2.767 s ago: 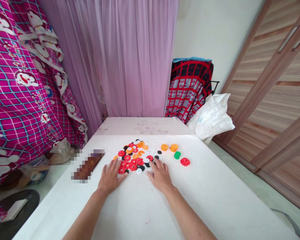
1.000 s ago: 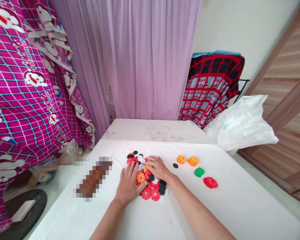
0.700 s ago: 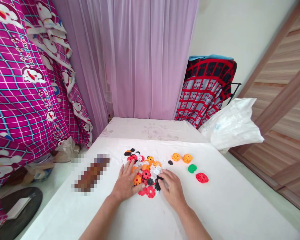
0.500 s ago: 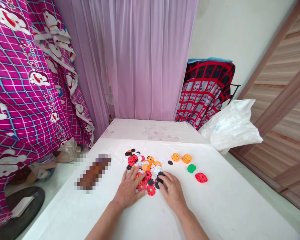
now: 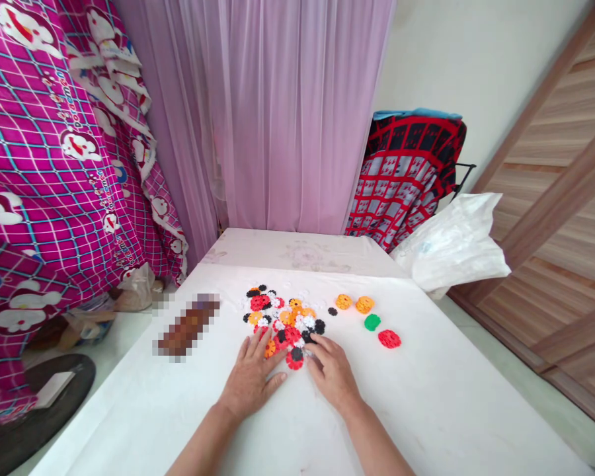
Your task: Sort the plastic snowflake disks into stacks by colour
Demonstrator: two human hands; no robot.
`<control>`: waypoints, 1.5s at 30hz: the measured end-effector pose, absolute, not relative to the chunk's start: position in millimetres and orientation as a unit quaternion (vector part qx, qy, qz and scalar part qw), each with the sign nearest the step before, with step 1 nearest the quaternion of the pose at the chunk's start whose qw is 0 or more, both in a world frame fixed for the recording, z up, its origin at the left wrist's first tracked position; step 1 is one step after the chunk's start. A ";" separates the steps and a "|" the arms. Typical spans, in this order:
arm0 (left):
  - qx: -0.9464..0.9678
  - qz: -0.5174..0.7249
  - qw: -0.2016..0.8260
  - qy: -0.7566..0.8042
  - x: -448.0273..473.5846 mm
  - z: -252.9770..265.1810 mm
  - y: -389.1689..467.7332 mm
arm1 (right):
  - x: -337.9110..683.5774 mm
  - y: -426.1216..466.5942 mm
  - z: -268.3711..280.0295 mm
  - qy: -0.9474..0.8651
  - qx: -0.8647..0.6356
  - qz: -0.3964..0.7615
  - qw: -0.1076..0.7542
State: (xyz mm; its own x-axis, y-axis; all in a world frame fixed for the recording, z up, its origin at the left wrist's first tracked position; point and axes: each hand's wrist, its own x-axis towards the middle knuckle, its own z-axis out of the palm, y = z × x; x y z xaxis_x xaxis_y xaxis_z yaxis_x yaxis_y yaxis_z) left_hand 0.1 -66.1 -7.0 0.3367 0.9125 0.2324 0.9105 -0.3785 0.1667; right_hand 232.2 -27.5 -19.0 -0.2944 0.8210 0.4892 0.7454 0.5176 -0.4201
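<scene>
Red, orange, black and white snowflake discs (image 5: 291, 335) lie in a mixed heap just beyond both sets of fingertips, spread over the white table covering (image 5: 287, 433). From my remote seat I see the left hand (image 5: 250, 377) laid loosely open, fingers fanned at the heap's near left edge, gripping nothing that I can make out. The right hand (image 5: 332, 367) is relaxed too, its bent fingertips touching the heap's near right side; I can't tell whether any disc is tucked beneath them.

As for progress, I judge it to be early. Four single-colour groups sit apart, ahead and to the right of the right hand: an orange stack (image 5: 344, 302), a second orange stack (image 5: 364, 305), a green stack (image 5: 371, 322) and a red stack (image 5: 389, 338). All the black and white pieces I can see are unstacked, along with plenty of red and orange. A lone black disc (image 5: 332, 311) lies straight beyond the right hand, between heap and stacks.

Each disc looks thin and plasticky, round with a notched, petal-like rim; many overlap.
</scene>
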 end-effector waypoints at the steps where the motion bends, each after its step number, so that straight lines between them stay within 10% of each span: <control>1: 0.816 0.146 0.000 0.559 0.9 -7.6 -68.5 | 230.3 -29.3 -16.7 -0.810 -0.482 0.057 0.330; 45: 0.755 0.243 0.001 0.610 20.1 5.1 -52.9 | 229.2 -26.8 -7.8 -0.804 -0.498 0.046 0.322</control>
State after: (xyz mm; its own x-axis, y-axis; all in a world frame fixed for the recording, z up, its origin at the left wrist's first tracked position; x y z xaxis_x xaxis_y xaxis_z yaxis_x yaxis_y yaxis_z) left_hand 20.1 -52.9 5.1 0.1386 0.9202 0.3660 0.9195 -0.2568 0.2976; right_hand 229.2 -26.8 -7.8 -0.2970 0.8302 0.4717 0.7708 0.5000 -0.3947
